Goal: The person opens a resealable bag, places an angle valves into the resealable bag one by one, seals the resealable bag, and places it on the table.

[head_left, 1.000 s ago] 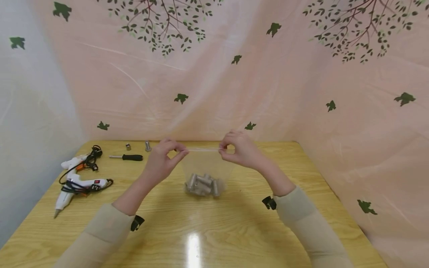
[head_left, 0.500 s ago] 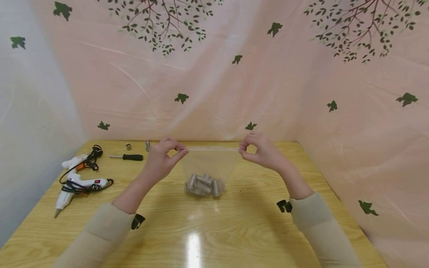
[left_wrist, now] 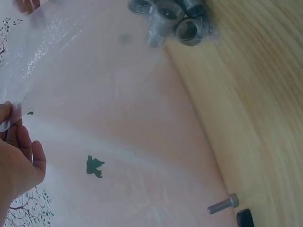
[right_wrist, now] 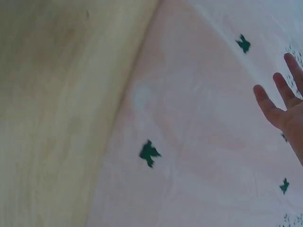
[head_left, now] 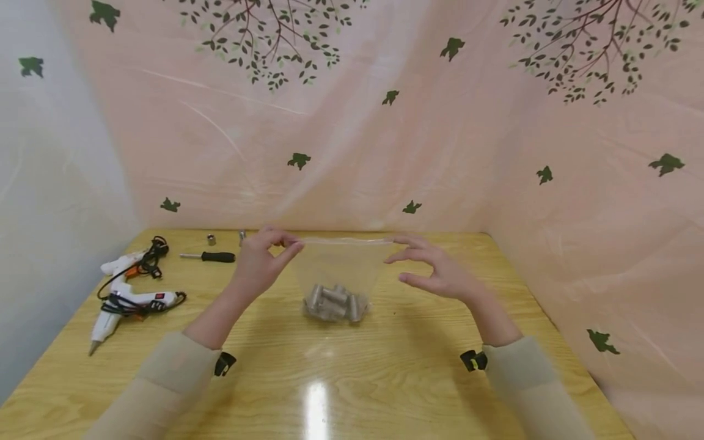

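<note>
A clear zip-lock bag stands on the table with hollow metal tube pieces bunched at its bottom. My left hand pinches the bag's top left corner between thumb and finger, as the left wrist view also shows at the bag's edge. At the top right corner, my right hand has its fingers spread; its index fingertip is at the bag's edge, and whether it touches I cannot tell. In the right wrist view the fingers look straight and hold nothing.
Two white glue guns with black cords lie on the left of the wooden table. Behind them are a black-handled screwdriver, a small metal nut and a bolt. A pink printed curtain hangs along the back.
My right hand slid right along the bag's top edge, then its pinch opened and the fingers spread. My left hand kept hold of its corner. The metal pieces stayed in place.
</note>
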`<state>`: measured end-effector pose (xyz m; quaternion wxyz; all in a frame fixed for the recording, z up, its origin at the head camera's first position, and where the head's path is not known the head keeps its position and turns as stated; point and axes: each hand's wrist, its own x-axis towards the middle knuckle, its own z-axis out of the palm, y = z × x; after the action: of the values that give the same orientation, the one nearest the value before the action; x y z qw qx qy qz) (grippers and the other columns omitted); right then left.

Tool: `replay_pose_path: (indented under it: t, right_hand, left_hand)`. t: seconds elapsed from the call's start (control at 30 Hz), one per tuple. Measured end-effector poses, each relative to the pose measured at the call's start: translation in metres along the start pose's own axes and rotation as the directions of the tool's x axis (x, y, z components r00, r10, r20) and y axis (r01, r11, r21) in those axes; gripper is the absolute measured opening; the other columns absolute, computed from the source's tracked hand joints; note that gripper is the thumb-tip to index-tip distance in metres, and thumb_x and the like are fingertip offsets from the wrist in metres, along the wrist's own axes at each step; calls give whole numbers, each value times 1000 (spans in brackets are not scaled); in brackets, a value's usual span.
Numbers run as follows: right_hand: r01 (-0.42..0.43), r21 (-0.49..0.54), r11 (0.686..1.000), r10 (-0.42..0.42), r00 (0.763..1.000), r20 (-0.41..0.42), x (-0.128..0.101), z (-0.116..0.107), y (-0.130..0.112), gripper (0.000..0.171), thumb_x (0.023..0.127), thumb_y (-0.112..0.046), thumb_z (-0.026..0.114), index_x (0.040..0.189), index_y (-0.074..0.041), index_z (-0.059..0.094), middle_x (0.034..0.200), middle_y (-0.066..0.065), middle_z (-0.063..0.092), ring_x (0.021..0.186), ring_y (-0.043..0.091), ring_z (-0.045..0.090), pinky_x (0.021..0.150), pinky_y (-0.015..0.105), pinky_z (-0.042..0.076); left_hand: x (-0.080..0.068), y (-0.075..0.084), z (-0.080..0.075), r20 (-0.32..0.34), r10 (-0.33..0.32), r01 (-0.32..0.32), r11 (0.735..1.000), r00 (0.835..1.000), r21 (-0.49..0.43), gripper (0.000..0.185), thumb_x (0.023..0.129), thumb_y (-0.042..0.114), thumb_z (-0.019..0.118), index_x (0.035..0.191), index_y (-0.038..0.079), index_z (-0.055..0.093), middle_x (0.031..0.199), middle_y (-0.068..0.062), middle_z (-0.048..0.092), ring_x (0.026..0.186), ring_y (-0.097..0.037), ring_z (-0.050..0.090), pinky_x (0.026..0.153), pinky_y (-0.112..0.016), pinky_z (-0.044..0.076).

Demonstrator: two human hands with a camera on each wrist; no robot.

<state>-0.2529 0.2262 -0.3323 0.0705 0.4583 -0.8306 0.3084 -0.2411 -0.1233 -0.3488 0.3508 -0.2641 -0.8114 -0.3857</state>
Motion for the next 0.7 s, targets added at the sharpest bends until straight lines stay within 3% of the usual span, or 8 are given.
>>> replay_pose_path:
  t: [0.1,0.23,0.4,0.43,0.5,0.6,0.63,0.7]
  right_hand:
    - [-4,34,999,2,998,59,1,14,2,45,91,-12,63,135,-15,53,145,6,42,139,28,28,107,59,27]
    - [-3,44,999,2,1000,26,2,25,4,54,89,-7,63,141,-11,46,143,9,45,138,28,31,107,57,28]
    - [-43,59,997,43,999,-5,2,31,8,60,87,-7,66,143,-12,42,146,7,42,137,26,31,107,56,27]
    - [-48,61,997,48,999,-8,1,32,9,61,87,-8,66,143,-12,42,146,7,41,137,26,31,107,57,27]
    - [-58,60,996,60,998,-20,1,34,11,61,88,-12,67,144,-14,41,147,5,40,137,25,31,107,57,27]
    - [-55,61,997,57,998,-35,2,35,12,62,88,-16,67,144,-16,41,147,4,40,137,25,31,107,56,28]
    - [-52,57,997,54,998,-42,2,36,12,62,88,-16,68,144,-16,41,147,3,40,137,25,30,107,56,28]
    - [-43,54,998,46,997,-56,3,38,12,63,87,-15,69,144,-16,41,147,4,40,138,25,30,107,56,28]
  left_hand:
    - [-3,-1,1,-12,-32,31,999,999,-28,9,81,12,75,87,5,72,78,-3,67,72,-14,57,64,-25,47]
    - [-14,-2,-4,12,-77,78,993,997,-93,32,79,8,75,110,8,66,88,-3,68,80,-13,59,69,-28,48]
    - [-35,0,-8,188,32,13,972,982,-236,63,74,-5,75,129,3,45,130,-15,52,116,-25,52,84,-41,50]
    - [-41,-2,-5,262,41,27,967,964,-252,65,76,-2,75,132,5,43,140,-16,42,125,-29,44,90,-46,48]
    - [-52,-7,3,429,27,93,962,903,-257,67,79,8,74,137,13,41,152,-19,22,138,-36,26,98,-58,40]
    - [-65,-24,23,641,-43,226,952,767,-206,74,83,23,72,145,32,33,158,-13,1,143,-38,4,104,-66,24]
    - [-66,-27,29,685,-55,246,952,726,-185,77,83,25,72,146,37,30,158,-12,1,143,-37,4,105,-65,22]
    - [-66,-34,39,733,-40,251,951,679,-180,82,82,22,73,147,37,26,158,-8,8,144,-33,9,108,-60,23]
